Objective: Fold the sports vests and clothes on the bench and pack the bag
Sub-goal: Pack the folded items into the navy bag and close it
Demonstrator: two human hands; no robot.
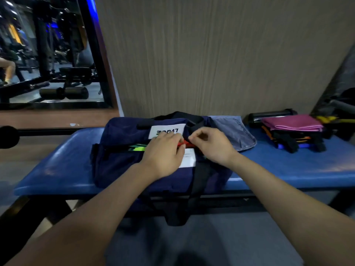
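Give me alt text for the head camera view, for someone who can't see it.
Two hands, left hand and right hand, work at the top opening of a navy bag on a blue bench. Folded clothes lie stacked to its right.

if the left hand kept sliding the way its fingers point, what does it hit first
The left hand lies on the navy bag, fingers pointing up and right. Almost at once it would meet the right hand, whose fingertips sit close by over the red item in the bag's opening. Depth is hard to judge.

Left hand point(163, 153) hides part of bag point(123, 162) opening
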